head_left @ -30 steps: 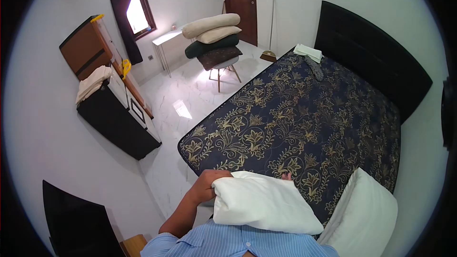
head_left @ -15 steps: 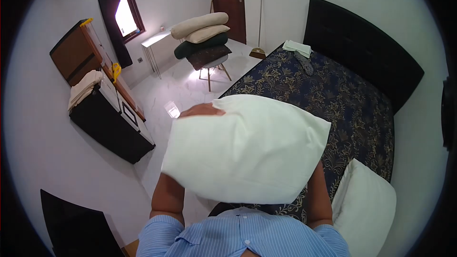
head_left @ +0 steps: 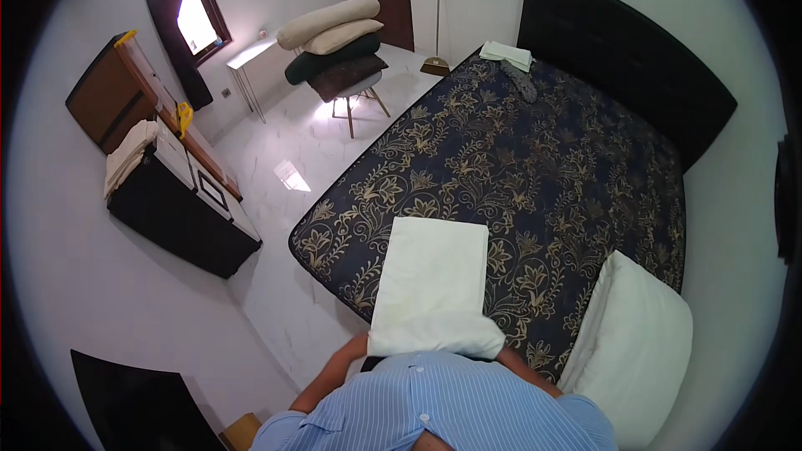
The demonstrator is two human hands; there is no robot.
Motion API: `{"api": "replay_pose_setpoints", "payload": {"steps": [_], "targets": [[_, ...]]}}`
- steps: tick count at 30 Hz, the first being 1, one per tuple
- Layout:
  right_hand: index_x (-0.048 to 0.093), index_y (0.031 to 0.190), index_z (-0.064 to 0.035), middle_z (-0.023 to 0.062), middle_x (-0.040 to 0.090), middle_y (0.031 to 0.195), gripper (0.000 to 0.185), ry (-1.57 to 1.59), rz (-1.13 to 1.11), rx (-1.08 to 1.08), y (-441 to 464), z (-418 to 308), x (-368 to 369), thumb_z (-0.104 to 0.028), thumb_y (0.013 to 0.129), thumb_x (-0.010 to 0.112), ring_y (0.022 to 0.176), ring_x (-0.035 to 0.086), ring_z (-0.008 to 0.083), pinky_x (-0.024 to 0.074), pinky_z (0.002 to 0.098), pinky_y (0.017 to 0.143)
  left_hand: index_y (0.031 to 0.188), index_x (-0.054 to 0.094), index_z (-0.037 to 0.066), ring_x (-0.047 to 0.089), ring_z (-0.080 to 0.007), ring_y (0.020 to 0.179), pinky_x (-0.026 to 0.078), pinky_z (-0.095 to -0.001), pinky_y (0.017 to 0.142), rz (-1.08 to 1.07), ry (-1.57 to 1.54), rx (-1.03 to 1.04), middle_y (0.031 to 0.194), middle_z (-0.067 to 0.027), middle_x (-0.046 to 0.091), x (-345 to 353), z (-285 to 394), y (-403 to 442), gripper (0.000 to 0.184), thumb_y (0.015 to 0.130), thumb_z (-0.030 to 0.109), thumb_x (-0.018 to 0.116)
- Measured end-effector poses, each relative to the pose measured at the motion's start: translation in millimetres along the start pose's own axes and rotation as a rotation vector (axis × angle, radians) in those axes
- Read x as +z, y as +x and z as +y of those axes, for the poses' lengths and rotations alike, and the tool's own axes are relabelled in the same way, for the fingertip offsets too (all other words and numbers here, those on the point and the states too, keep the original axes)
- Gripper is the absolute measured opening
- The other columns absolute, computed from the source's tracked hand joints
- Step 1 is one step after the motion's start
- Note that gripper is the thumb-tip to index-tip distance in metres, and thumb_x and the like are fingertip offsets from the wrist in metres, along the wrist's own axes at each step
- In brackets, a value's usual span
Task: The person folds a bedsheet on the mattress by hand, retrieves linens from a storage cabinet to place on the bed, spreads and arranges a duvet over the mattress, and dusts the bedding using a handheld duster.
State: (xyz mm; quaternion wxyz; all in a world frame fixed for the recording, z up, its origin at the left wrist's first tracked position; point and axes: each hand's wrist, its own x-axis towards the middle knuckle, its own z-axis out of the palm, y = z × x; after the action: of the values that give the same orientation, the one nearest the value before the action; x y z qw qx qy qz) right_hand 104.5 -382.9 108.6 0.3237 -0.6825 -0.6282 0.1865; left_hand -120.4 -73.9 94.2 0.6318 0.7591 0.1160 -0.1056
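A folded white sheet (head_left: pixel 434 263) lies over the near edge of the patterned mattress (head_left: pixel 401 175), its far part flat. Its near part is bunched up and blurred in front of my body. My left hand (head_left: pixel 362 345) is at the left side of this bunched part, gripping it, with the fingers mostly hidden by the cloth. At the opposite side, my right hand (head_left: pixel 505 354) holds the sheet too, its fingers also covered.
A thick white folded bundle (head_left: pixel 635 351) rests on the mattress at the right. Folded white cloths (head_left: pixel 506 55) and a grey patterned item (head_left: pixel 521 83) lie near the black headboard (head_left: pixel 618 50). Pillows and a bolster (head_left: pixel 330 23) are stacked on a chair. A black cabinet (head_left: pixel 180 209) stands left.
The white sheet has come down from in front of me onto the mattress edge, its far part now flat. Both hands have drawn back close to my body.
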Motion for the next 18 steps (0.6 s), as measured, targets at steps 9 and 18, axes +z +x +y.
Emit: {"api": "replay_pose_setpoints", "payload": {"steps": [9,18], "targets": [[0.044,0.109,-0.0117,0.0077,0.047,0.108,0.05,0.086,0.166,0.742,-22.7,-21.8,-4.3,-0.039,0.068,0.051,0.1,0.043,0.02,0.0278,0.0382,0.086,0.093,0.053,0.005,0.053,-0.0274,0.081,0.041,-0.0317,0.069,0.163,0.327,-0.145,0.088,-0.016,0.055,11.0,-9.5,-10.3,0.036,0.065,0.028,0.056],[0.04,0.114,-0.019,0.0039,0.041,0.117,0.058,-0.056,-0.12,0.512,-59.6,10.8,30.7,-0.042,0.063,0.055,0.109,0.036,0.0172,0.0203,0.0373,0.091,0.097,0.051,0.004,0.052,-0.0221,0.087,0.039,-0.029,0.076,0.112,0.255,-0.122,0.096,-0.0115,0.055,3.8,-9.0,-19.8,0.038,0.067,0.025,0.056]]}}
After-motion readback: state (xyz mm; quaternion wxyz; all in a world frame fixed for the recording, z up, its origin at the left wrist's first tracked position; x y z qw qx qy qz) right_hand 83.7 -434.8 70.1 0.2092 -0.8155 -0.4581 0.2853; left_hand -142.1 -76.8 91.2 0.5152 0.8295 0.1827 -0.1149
